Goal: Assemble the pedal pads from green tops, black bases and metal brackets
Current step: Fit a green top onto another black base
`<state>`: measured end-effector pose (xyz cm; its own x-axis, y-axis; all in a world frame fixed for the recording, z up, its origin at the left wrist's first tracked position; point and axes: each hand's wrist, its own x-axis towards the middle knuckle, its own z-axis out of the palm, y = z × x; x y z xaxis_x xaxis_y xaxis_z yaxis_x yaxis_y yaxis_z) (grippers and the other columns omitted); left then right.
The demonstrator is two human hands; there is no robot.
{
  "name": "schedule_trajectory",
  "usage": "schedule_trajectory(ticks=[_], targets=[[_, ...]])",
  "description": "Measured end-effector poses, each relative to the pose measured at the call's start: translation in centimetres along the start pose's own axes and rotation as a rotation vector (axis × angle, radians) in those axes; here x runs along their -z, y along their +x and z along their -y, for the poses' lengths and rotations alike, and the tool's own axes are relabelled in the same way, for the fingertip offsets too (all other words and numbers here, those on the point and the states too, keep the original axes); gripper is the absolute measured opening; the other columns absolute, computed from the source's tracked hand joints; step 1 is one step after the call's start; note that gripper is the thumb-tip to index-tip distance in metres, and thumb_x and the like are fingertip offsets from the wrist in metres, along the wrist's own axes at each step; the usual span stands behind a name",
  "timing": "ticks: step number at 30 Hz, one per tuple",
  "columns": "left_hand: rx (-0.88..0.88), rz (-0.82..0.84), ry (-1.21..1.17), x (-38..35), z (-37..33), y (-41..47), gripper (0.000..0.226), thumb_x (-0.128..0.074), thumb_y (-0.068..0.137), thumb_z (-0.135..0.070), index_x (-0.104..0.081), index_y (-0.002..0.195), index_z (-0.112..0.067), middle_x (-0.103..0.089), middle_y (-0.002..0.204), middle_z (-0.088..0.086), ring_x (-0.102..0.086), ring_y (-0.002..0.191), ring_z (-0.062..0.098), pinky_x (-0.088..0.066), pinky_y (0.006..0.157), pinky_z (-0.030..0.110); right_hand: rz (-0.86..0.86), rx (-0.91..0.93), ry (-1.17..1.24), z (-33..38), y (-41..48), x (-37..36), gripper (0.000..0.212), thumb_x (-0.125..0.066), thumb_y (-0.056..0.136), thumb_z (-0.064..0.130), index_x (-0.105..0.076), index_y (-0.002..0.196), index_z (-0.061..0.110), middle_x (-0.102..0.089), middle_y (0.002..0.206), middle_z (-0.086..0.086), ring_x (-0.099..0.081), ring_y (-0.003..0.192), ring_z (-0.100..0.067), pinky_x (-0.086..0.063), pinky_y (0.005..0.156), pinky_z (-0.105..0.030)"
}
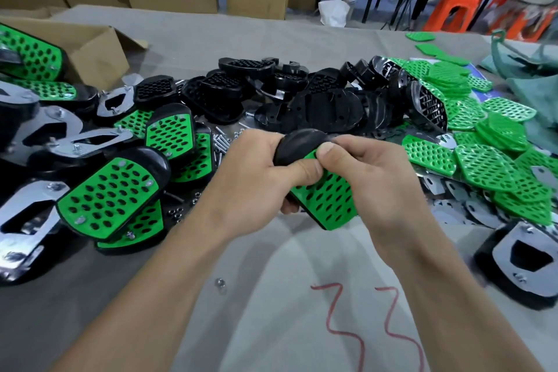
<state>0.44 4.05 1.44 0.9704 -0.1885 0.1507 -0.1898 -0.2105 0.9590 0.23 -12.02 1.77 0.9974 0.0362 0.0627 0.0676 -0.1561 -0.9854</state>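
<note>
At frame centre, a perforated green plastic top on a curved black base is gripped by both the left hand and right hand, above the grey table. Finished pads pile at left, glossy black bases behind, loose green tops over flat metal brackets at right.

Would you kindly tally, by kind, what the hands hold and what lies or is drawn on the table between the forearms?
Green top: 1
Black base: 1
Nut: 1
Red squiggles: 2
Total: 5
</note>
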Motion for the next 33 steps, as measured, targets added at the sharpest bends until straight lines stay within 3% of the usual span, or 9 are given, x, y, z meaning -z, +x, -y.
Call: schedule_trajectory(ticks=[2, 7, 10, 14, 18, 20, 26, 30, 33], targets=[[0.021, -0.123, 0.000, -0.4, 0.2, 0.0, 0.024, -0.075, 0.076, -0.031, -0.076, 0.077, -0.006, -0.069, 0.070, 0.019, -0.065, 0.053, 0.019, -0.053, 0.047, 0.032, -0.057, 0.016, 0.075, -0.1, -0.1, -0.6, 0.027, -0.066, 0.083, 0.032, -0.077, 0.085, 0.007, -0.070, 0.082, -0.023, -0.060, 0.068, -0.021, -0.051, 0.064, -0.044], [0.015, -0.403, 0.168, -3.3, 0.0, -0.5, 0.021, -0.066, 0.082, -0.048, -0.072, 0.091, -0.030, -0.074, 0.076, -0.012, -0.070, 0.073, 0.011, -0.058, 0.068, 0.041, -0.344, -0.158, 0.656, -0.9, -0.1, -3.5, 0.025, -0.066, 0.096, 0.022, -0.081, 0.077, 0.017, -0.075, 0.083, -0.005, -0.069, 0.078, -0.020, -0.058, 0.072, -0.037], [0.088, -0.483, 0.088, -3.0, 0.3, -0.2, 0.025, -0.060, 0.082, -0.047, -0.073, 0.090, -0.026, -0.073, 0.076, -0.008, -0.069, 0.077, 0.017, -0.057, 0.072, 0.045, -0.327, -0.203, 0.711, -1.6, 0.0, -4.7, 0.022, -0.066, 0.096, 0.019, -0.082, 0.080, 0.020, -0.078, 0.088, -0.003, -0.073, 0.081, -0.018, -0.058, 0.068, -0.028], [0.220, -0.590, -0.307, -0.9, 0.8, 0.8, 0.015, -0.066, 0.091, -0.024, -0.076, 0.088, -0.013, -0.079, 0.088, 0.004, -0.074, 0.091, 0.030, -0.060, 0.087, 0.051, -0.267, -0.093, 0.450, -1.8, 0.8, -4.5, 0.017, -0.064, 0.094, 0.019, -0.080, 0.093, 0.020, -0.078, 0.094, -0.006, -0.073, 0.089, -0.018, -0.059, 0.081, -0.033], [0.222, -0.781, -0.637, 3.1, 0.6, 1.7, 0.019, -0.059, 0.101, -0.014, -0.071, 0.086, -0.011, -0.078, 0.082, -0.002, -0.076, 0.082, 0.019, -0.063, 0.081, 0.042, -0.210, 0.057, -0.100, -1.8, 1.5, -4.9, 0.025, -0.062, 0.086, 0.013, -0.078, 0.093, 0.031, -0.074, 0.071, 0.009, -0.050, 0.048, -0.004, -0.043, 0.050, -0.018], [0.190, -0.827, -0.744, 4.4, 0.3, 1.9, 0.019, -0.057, 0.102, -0.015, -0.068, 0.087, -0.011, -0.077, 0.076, -0.001, -0.076, 0.076, 0.019, -0.065, 0.071, 0.045, -0.135, 0.122, -0.325, -1.4, 2.6, -5.9, 0.028, -0.060, 0.086, 0.008, -0.079, 0.091, 0.029, -0.075, 0.072, 0.011, -0.058, 0.051, -0.004, -0.042, 0.050, -0.010], [0.106, -0.929, -0.766, 6.6, -0.1, 1.7, 0.041, -0.059, 0.102, -0.016, -0.071, 0.062, -0.013, -0.074, 0.067, -0.002, -0.074, 0.062, 0.015, -0.064, 0.060, 0.043, 0.169, 0.184, -0.880, -0.8, 9.8, -10.4, 0.026, -0.063, 0.093, 0.018, -0.076, 0.112, 0.029, -0.074, 0.111, -0.004, -0.064, 0.111, -0.026, -0.051, 0.098, -0.036], [0.136, -0.974, -0.701, 7.4, 0.1, 1.6, 0.031, -0.062, 0.100, -0.020, -0.067, 0.069, -0.016, -0.073, 0.065, -0.004, -0.073, 0.062, 0.014, -0.063, 0.069, 0.049, 0.266, 0.262, -1.006, -0.9, 12.9, -12.8, 0.013, -0.070, 0.088, 0.023, -0.077, 0.099, 0.024, -0.075, 0.103, -0.010, -0.065, 0.106, -0.033, -0.050, 0.094, -0.035], [0.132, -0.954, -0.643, 7.7, 0.6, 1.8, 0.042, -0.062, 0.099, -0.023, -0.075, 0.060, -0.020, -0.074, 0.067, -0.006, -0.074, 0.067, 0.015, -0.063, 0.069, 0.046, 0.313, 0.265, -1.073, -0.7, 13.8, -13.8, 0.015, -0.069, 0.082, 0.011, -0.058, 0.073, 0.013, -0.067, 0.087, -0.014, -0.067, 0.093, -0.038, -0.048, 0.073, -0.033]])
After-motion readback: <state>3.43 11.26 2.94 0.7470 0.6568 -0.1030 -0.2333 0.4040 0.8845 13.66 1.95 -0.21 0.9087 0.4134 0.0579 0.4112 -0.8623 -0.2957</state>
